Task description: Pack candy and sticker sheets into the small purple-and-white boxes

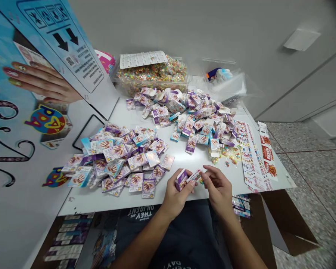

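Note:
My left hand (177, 196) is closed around a small purple-and-white cardboard box (181, 180), with one end towards me. A printed sticker strip (195, 175) stretches from my left thumb to the fingertips of my right hand (218, 188). My right thumb and forefinger pinch at the far end of the strip. Against those fingertips shows a small bright-coloured packet (201, 181), partly hidden by them. Both hands are just above the front edge of the white table (168, 158). Left of them lies a heap of closed small boxes (119, 151); behind, a pile of boxes, many with raised flaps (194, 112).
A clear tub (154, 76) of colourful bead packets stands at the back, beside a clear container (226, 80). Sticker sheets (250, 157) and loose bead packets (231, 154) lie right. A large printed display board (72, 63) rises left. Open cartons (285, 220) stand below the table.

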Motion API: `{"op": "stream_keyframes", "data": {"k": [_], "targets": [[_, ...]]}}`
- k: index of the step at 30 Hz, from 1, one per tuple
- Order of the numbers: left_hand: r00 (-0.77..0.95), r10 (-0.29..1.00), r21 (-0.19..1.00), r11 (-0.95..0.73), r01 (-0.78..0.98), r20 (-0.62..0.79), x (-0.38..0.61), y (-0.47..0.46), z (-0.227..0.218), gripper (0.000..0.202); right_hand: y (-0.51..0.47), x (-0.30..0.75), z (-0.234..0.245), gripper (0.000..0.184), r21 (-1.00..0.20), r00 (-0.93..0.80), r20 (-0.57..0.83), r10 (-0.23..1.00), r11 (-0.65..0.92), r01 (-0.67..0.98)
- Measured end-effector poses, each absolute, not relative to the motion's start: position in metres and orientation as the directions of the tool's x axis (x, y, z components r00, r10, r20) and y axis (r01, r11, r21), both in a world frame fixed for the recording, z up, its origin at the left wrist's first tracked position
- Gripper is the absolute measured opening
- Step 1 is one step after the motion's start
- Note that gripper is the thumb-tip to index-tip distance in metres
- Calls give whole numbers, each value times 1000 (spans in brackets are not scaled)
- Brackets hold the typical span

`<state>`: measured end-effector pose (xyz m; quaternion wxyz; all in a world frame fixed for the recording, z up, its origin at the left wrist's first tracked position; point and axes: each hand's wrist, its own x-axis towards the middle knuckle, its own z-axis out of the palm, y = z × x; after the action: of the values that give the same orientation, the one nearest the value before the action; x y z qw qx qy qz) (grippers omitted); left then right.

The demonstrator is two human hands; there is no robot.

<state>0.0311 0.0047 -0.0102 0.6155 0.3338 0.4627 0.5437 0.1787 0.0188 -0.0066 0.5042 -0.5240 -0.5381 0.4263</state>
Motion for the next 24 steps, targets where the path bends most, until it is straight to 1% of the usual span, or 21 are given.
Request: {"op": "stream_keyframes", "data": {"k": [2, 3, 4, 5, 7, 8, 9, 10, 12, 14, 15, 17, 19, 22, 24], "targets": [[38, 973, 895, 223, -386, -226, 31, 4, -8, 42, 21, 170, -6, 23, -943, 126, 224, 966, 183, 279], [56, 971, 891, 235, -390, -231, 30, 4, -7, 42, 22, 168, -6, 23, -915, 126, 277, 953, 222, 337], [76, 970, 891, 242, -384, -231, 29, 4, -7, 41, 24, 167, -5, 22, -895, 99, 307, 947, 251, 369], [98, 969, 895, 247, -370, -227, 27, 4, -6, 39, 25, 167, -4, 22, -892, 50, 300, 952, 262, 369], [133, 966, 918, 254, -305, -223, 24, 4, -6, 35, 27, 171, -5, 22, -935, -66, 196, 978, 207, 289], [137, 967, 937, 245, -250, -217, 22, 4, -5, 33, 28, 174, -6, 23, -961, -101, 127, 987, 148, 236], [127, 971, 958, 225, -176, -204, 21, 3, -5, 30, 29, 176, -8, 24, -979, -99, 69, 993, 87, 185], [103, 977, 977, 194, -84, -185, 20, 2, -5, 27, 29, 179, -9, 24, -989, -54, 32, 998, 39, 141], [44, 991, 984, 118, 132, -125, 20, 1, -6, 23, 29, 182, -12, 26, -997, 119, 22, 993, 13, 76], [24, 998, 954, 52, 295, -62, 21, 0, -9, 33, 28, 182, -11, 28, -999, 235, 41, 971, 31, 44], [38, 999, 941, 19, 339, -34, 22, 0, -11, 39, 28, 181, -9, 29, -999, 237, 42, 971, 34, 36], [96, 995, 934, -46, 356, 13, 24, 0, -13, 43, 26, 177, -2, 29, -998, 169, 26, 985, 18, 54], [139, 990, 947, -66, 314, 23, 23, 0, -13, 40, 25, 172, 4, 27, -990, 137, 58, 989, 39, 136], [164, 985, 976, 10, 218, -46, 20, 0, -8, 37, 25, 169, 6, 24, -943, 186, 200, 962, 137, 304], [178, 979, 979, 64, 195, -100, 17, 0, -4, 35, 26, 173, 5, 20, -917, 157, 254, 954, 186, 354]]}}
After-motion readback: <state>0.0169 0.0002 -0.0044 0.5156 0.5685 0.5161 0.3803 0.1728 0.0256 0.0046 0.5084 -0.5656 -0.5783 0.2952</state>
